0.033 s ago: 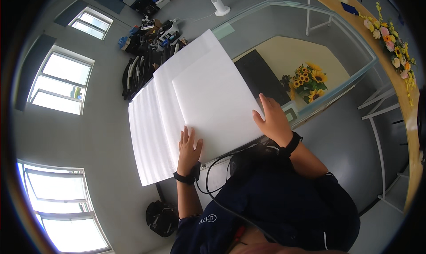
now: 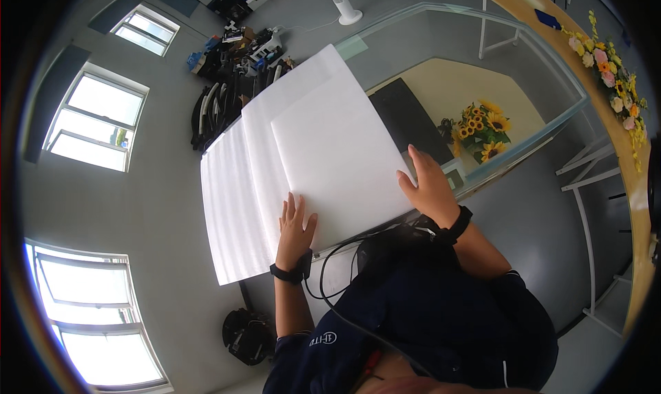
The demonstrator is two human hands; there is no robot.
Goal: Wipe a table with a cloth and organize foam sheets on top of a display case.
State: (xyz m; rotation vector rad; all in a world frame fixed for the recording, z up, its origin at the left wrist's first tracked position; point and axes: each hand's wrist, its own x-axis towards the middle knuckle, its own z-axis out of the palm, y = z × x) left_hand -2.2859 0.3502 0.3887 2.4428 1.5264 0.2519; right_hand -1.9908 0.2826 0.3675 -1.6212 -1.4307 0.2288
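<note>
White foam sheets (image 2: 344,153), thin and soft-looking, lie overlapped on the glass table; a smaller piece sits on a larger one that reaches past the table's left side. My left hand (image 2: 296,230) rests flat on the near part of the foam, its fingers pointing away from me and the thumb apart. At the right edge of the top piece is my right hand (image 2: 434,191), thumb on or beside that edge and fingers stretched out. Whether it presses on the foam I cannot tell. Neither hand grips anything.
Under the glass table (image 2: 482,180) show a dark panel (image 2: 406,119) and sunflowers (image 2: 489,129). Black cables (image 2: 330,263) hang by my front. A wooden table (image 2: 623,160) with flowers stands right, a white tower fan (image 2: 341,2) beyond, a black backpack (image 2: 248,335) lower left.
The whole view has shifted slightly. Both hands keep their places on the foam.
</note>
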